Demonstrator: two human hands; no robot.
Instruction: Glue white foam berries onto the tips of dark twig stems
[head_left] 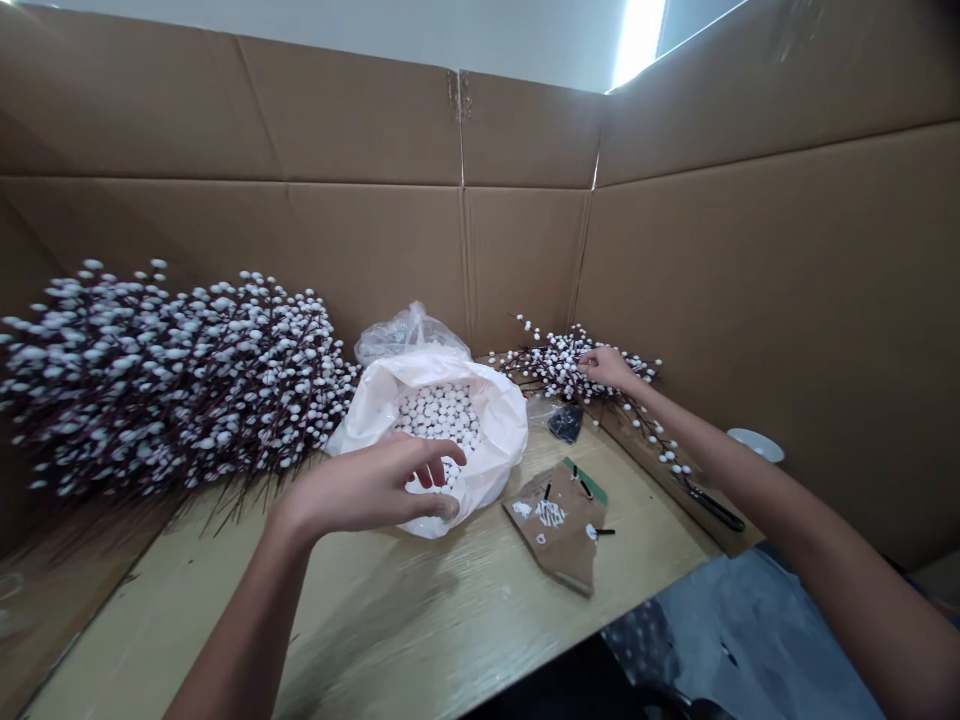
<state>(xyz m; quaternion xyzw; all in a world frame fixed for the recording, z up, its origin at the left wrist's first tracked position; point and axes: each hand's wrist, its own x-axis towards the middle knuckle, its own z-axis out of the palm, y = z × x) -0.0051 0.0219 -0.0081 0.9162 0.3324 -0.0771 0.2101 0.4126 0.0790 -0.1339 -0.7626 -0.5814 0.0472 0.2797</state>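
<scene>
While left hand hovers half-open, empty-looking, by bead bag at twelve o'clock, right hand curls among berry sprigs at one, grip unclear; best pinch one sprig low, avoiding snags.

Left hand hung half-curled at a white plastic bag of white beads | right hand was among a small pile of white-berried sprays, grip unclear | large berry bundle lay left | cardboard scrap bore white smears, black sticks | black-handled tool lay near white dish
</scene>
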